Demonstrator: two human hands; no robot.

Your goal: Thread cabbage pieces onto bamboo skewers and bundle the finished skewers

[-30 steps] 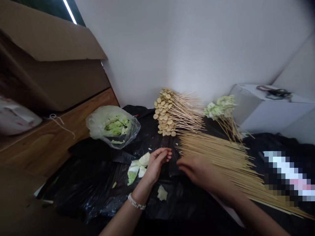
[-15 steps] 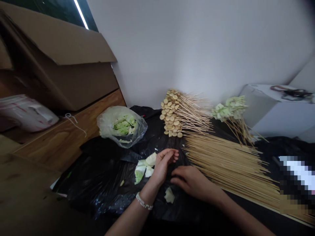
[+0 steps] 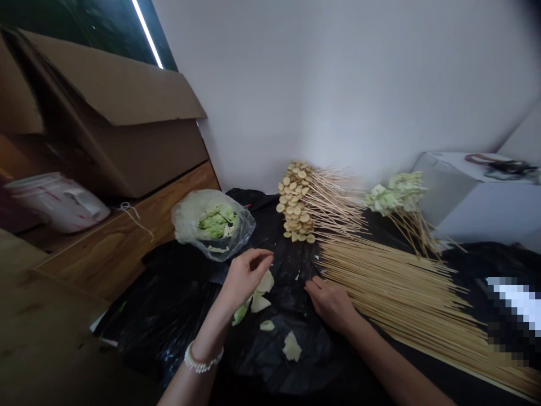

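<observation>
My left hand [image 3: 247,276], with a beaded bracelet at the wrist, hovers over several pale cabbage pieces [image 3: 260,303]. Its thumb and fingertips are pinched together; whatever lies between them is hidden. My right hand [image 3: 332,304] rests low beside the left ends of the loose bamboo skewers [image 3: 393,287]. Those fingers are closed and point down-left, and I cannot make out anything in them. Closer to me, a single torn cabbage piece [image 3: 291,347] and a smaller one [image 3: 267,325] lie on the black plastic sheet [image 3: 321,372].
Skewers with round pale slices [image 3: 298,200] are stacked against the wall. Right of them lies a bunch of cabbage skewers [image 3: 397,192], near a white box [image 3: 473,186]. A clear bag of shredded-looking cabbage [image 3: 215,223] sits left. Farther left are a cardboard box [image 3: 139,149] and a plastic tub [image 3: 59,203].
My left hand has moved left, over the cabbage pieces, and its fingers are pinched. My right hand has shifted slightly toward the skewer ends, fingers now more closed. The view has tilted slightly.
</observation>
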